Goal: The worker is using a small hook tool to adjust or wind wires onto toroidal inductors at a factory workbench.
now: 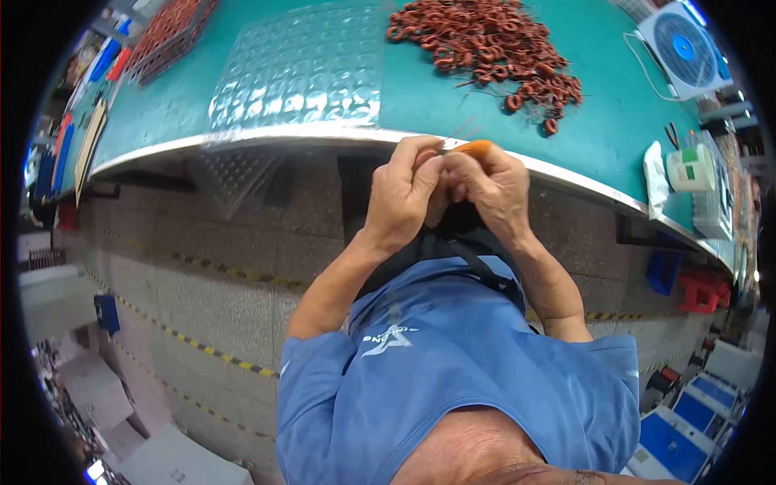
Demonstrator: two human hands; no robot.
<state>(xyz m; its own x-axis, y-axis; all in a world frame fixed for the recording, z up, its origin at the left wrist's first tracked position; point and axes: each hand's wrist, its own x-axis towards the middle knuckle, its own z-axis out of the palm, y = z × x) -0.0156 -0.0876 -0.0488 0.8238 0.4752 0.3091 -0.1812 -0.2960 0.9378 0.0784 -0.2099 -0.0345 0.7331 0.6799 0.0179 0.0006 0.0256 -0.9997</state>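
Note:
At the near edge of the green workbench (605, 153), my two hands meet. My left hand (398, 196) is closed, thumb against forefinger, on a small reddish-brown coil (427, 155); thin wire ends stick up above it. My right hand (499, 190) is closed round an orange-handled tool (475, 148), whose working end is hidden by the fingers. Its fingertips touch those of my left hand. Beyond them lies a heap of reddish-brown ring coils with wire leads (485, 40). To its left is a clear plastic tray with rows of round pockets (299, 73).
A basket of similar coils (170, 36) stands far left. A blue-and-white fan (685, 48) is at the far right, with a white-and-green tub (691, 168) and a white cloth (656, 179) nearer. Another pocketed plastic sheet (234, 174) hangs below the bench edge.

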